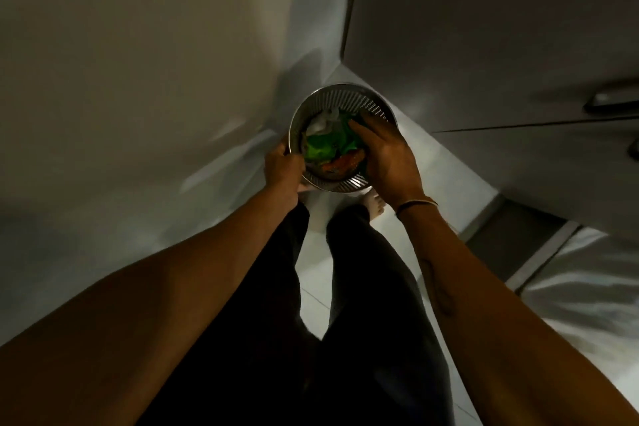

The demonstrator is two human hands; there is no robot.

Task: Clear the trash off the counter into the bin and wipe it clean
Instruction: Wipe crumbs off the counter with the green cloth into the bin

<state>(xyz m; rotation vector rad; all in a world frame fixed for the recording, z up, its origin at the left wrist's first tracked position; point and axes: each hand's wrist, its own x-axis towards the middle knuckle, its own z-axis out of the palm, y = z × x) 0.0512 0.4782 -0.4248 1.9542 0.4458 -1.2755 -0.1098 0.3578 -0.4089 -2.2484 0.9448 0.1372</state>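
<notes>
Gripping the rim of the perforated metal bin (375,104), your left hand (281,166) curls closed on its left edge. Your right hand (383,156) lies spread across the right rim, fingers on green and orange trash (328,150) inside. Pale floor (449,162) shows bare just past the bin.

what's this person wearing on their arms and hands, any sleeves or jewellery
Both forearms are bare, with no sleeves in view and no gloves. The right hand has a thin band around its wrist. The left hand shows no ring or band, though its wrist is dimly lit.
</notes>
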